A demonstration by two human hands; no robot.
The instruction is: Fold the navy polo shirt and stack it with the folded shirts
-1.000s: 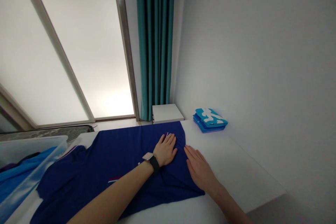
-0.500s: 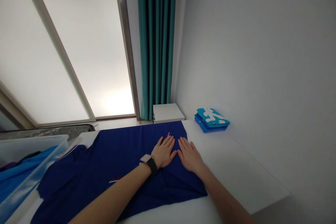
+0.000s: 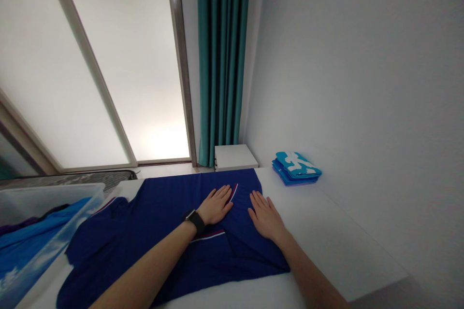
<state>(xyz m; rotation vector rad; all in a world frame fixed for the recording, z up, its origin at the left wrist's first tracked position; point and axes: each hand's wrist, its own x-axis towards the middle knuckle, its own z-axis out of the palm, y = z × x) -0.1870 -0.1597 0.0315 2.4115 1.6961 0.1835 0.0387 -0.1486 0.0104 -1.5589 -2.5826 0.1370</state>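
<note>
A dark blue shirt with thin red and white trim lies spread on a white table. My left hand, a dark watch on its wrist, rests flat on the shirt near the far edge, fingers stretched out. My right hand lies flat beside it on the shirt's right part, fingers apart. Neither hand holds anything. A gap of cloth with a trim stripe shows between the two hands.
A folded stack of light blue clothes sits at the table's far right by the wall. A clear plastic bin with blue garments stands at the left. A small white cabinet and a teal curtain are beyond the table.
My left hand slid left across the shirt, away from my right hand. A red and white trim stripe now shows near my left wrist. The view shifted slightly.
</note>
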